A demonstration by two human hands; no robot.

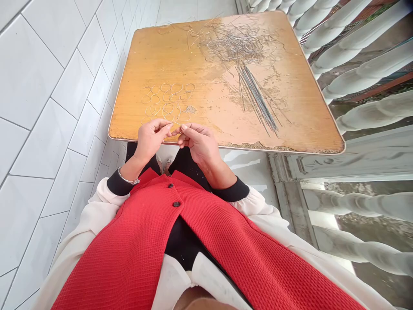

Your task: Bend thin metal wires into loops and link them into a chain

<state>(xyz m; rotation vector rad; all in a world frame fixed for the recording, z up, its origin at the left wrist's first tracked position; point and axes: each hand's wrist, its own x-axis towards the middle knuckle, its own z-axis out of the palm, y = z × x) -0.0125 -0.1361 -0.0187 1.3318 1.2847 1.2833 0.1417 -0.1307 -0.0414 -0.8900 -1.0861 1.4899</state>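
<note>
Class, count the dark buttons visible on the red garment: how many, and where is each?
2. The lower button sits near the bottom of the red garment; the upper button sits nearer the camera, where the front parts. Others may be hidden by folds.

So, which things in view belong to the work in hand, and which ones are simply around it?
Belong, it seems:
strand, pinched by left hand and right hand
rings
straight strands
tangle
table under them

Simply around:
railing
tiles
</note>
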